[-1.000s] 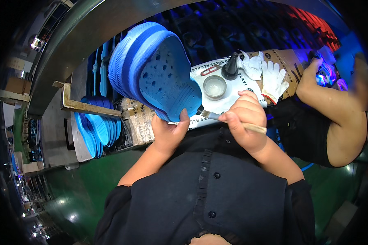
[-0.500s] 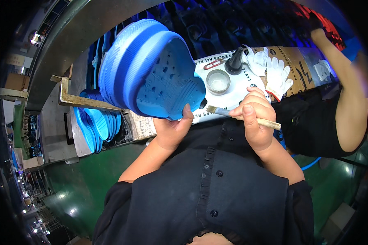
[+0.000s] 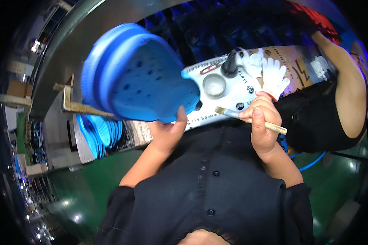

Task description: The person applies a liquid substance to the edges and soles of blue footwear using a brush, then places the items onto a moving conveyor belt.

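In my left hand (image 3: 167, 132) is a thick blue shoe sole (image 3: 147, 85), slightly blurred, with a banded, ribbed side and a face dotted with dark holes. My thumb presses on its near edge; the other fingers are hidden beneath it. My right hand (image 3: 263, 126) is closed around the wooden handle of a flat brush (image 3: 280, 129). The bristles point left, apart from the sole, over the near edge of the white-covered table (image 3: 200, 116). Beyond the brush stands a small round bowl (image 3: 214, 86) with pale, clear-looking contents.
A black cone-shaped bottle (image 3: 230, 68), a red-handled tool (image 3: 210, 68) and white gloves (image 3: 275, 77) lie behind the bowl. Several blue soles (image 3: 104, 130) stand at the left beside a wooden bar (image 3: 88, 107). A metal frame (image 3: 61, 53) arches overhead. Another person's arm (image 3: 349, 94) is at right.
The blue sole has moved left and tilted in my left hand. My right hand and the brush have shifted slightly right, farther from the sole.
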The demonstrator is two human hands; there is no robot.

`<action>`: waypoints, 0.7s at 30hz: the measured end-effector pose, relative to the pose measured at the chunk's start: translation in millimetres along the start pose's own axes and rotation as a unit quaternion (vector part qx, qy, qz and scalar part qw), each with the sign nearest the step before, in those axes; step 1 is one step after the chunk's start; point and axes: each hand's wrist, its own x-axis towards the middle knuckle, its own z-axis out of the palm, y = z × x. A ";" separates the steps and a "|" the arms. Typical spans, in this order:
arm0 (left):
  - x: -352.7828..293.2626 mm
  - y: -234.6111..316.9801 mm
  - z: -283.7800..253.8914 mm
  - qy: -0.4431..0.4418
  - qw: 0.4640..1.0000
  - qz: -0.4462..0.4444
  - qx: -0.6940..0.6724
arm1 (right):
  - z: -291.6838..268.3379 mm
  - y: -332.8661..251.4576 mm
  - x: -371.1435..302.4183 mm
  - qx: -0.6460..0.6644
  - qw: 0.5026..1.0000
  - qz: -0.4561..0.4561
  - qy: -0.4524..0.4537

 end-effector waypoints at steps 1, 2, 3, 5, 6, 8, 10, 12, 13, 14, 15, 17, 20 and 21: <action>1.5 2.3 -5.0 0.009 0.996 -0.086 0.010 | -3.6 4.6 -2.8 0.019 0.999 0.023 0.016; 5.3 5.4 -8.4 0.015 0.985 -0.169 0.017 | -9.8 8.9 -5.1 0.033 0.998 0.044 0.035; 16.6 18.4 -10.7 0.003 0.985 -0.174 -0.001 | -15.3 13.8 -6.9 0.031 0.998 0.041 0.046; 35.4 33.8 -14.5 -0.017 0.978 -0.192 -0.076 | -25.9 22.9 -19.4 0.043 0.990 0.105 0.088; 40.2 38.2 -15.1 -0.019 0.970 -0.207 -0.123 | -32.4 28.6 -26.0 0.065 0.982 0.140 0.108; 61.1 69.4 -10.2 -0.144 0.896 -0.339 -0.248 | -50.8 34.1 -31.9 0.036 0.979 0.150 0.133; 79.1 83.7 6.1 -0.282 0.830 -0.401 -0.266 | -69.0 40.0 -35.6 -0.017 0.981 0.112 0.157; 96.2 80.8 48.2 -0.384 0.787 -0.394 -0.279 | -86.0 41.2 -42.0 -0.053 0.977 0.151 0.145; 112.7 81.0 79.7 -0.422 0.775 -0.374 -0.285 | -92.5 43.6 -49.1 -0.038 0.962 0.226 0.151; 144.2 96.1 118.7 -0.467 0.752 -0.369 -0.284 | -98.5 47.7 -55.6 -0.016 0.940 0.301 0.158; 175.5 110.5 159.5 -0.513 0.725 -0.363 -0.283 | -107.2 54.9 -59.9 -0.036 0.950 0.256 0.173; 232.7 102.4 257.0 -0.481 0.695 -0.317 -0.430 | -127.7 58.5 -60.2 -0.062 0.955 0.227 0.181; 323.9 112.2 356.1 -0.184 0.695 -0.397 -0.571 | -133.9 57.4 -57.3 -0.049 0.958 0.237 0.156; 331.0 125.0 373.0 -0.105 0.678 -0.424 -0.591 | -135.3 59.8 -59.1 -0.051 0.958 0.237 0.156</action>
